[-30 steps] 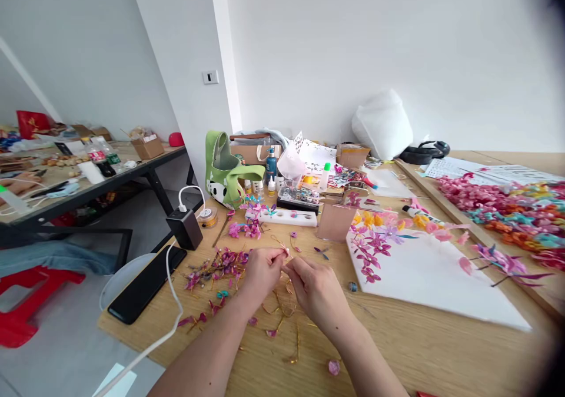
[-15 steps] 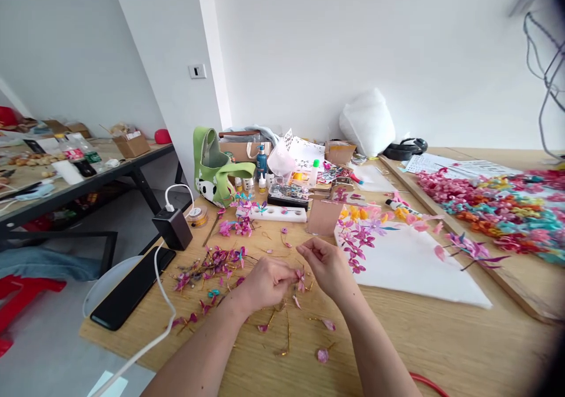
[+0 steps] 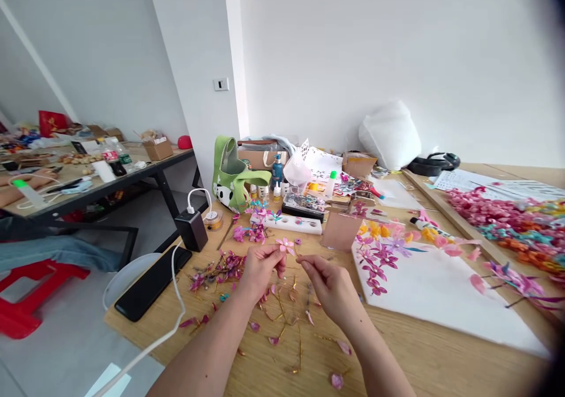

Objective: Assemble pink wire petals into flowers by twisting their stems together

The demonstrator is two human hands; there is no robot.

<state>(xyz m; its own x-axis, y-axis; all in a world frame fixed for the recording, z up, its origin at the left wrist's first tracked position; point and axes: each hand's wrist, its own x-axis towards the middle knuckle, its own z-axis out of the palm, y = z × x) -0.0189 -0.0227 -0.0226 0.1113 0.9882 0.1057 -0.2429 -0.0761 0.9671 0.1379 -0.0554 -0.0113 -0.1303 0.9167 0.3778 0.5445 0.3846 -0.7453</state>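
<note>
Between the thumb and finger of my left hand [image 3: 263, 265] is a small pink artificial flower [image 3: 285, 245], its petals spread and facing me. My right hand [image 3: 329, 279] is closed in a pinch just right of the flower; a thin strand seems to be at its fingertips, too fine to name. Below both hands, loose petals on gold wires [image 3: 300, 350] lie scattered over the wooden table [image 3: 260, 373]. A pile of purple wired flowers [image 3: 220, 267] is left of my left hand.
A white foam board [image 3: 424, 303] bearing purple flowers lies to the right. Further right are many colourful flower pieces [image 3: 481, 214]. At left stand a black charger [image 3: 192, 231] with a white cable and a phone [image 3: 152, 282]. A green bag [image 3: 229, 176] stands behind. Another person's arm [image 3: 26, 185] shows far left.
My left hand has lifted the pink flower up from near the tabletop, turning its face into view. My right hand stays close beside it. The camera view has swung left.
</note>
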